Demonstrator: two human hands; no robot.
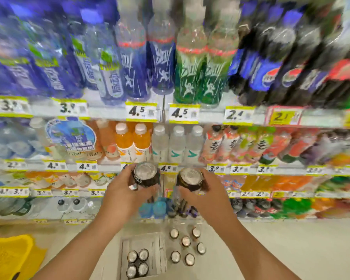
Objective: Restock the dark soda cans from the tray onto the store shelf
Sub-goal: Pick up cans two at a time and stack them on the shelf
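My left hand (125, 196) grips a dark soda can (146, 174) with a silver top, raised in front of the shelves. Beside it, my right hand (205, 196) grips a second dark can (191, 180) at the same height. Below on the floor, a cardboard tray (156, 247) holds several dark cans (137, 263) in its near left corner. Several more dark cans (187, 246) stand loose on the floor to the right of the tray. The store shelf (164, 116) fills the view ahead, blurred by motion.
The shelves are packed with bottles: blue and green drinks on top, orange and clear bottles (141, 142) in the middle row, cola bottles (271, 63) at upper right. Yellow price tags line each shelf edge. A yellow basket (8, 253) sits on the floor at lower left.
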